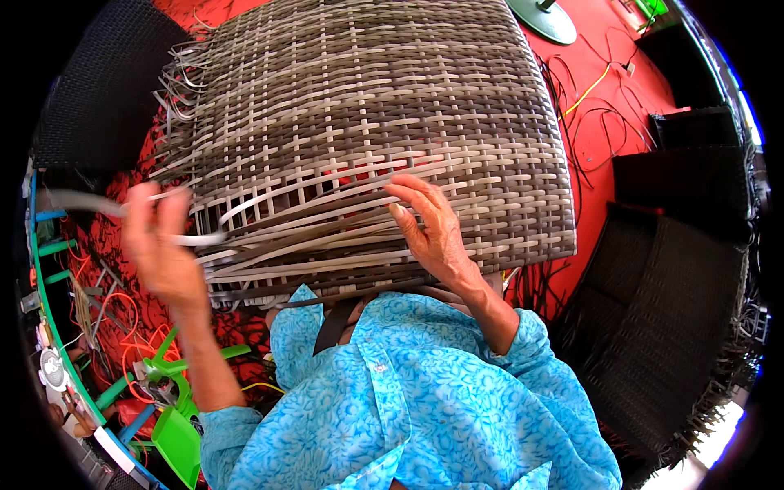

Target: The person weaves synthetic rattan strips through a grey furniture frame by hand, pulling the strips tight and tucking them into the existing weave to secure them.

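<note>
A large woven panel (367, 90) of flat grey and brown wicker strips lies in front of me, with an open lattice of crossing strips on its near left. My left hand (159, 253), blurred by motion, is raised beyond the panel's left edge. A light grey strip (200, 240) runs from the weave into its fingers, and a blurred length trails out to the left. My right hand (437, 233) is over the loose strips (327, 237) at the near side. Its fingers are bent, with thumb and fingertips slightly apart. Whether it touches a strip is hard to see.
The floor (600, 139) is red, with cables and dark strip scraps on it. Black woven pieces (661, 318) stand at the right, another dark woven piece (110, 82) at the far left. A green plastic object (177, 445) and a green-edged rack (53, 302) are at the near left.
</note>
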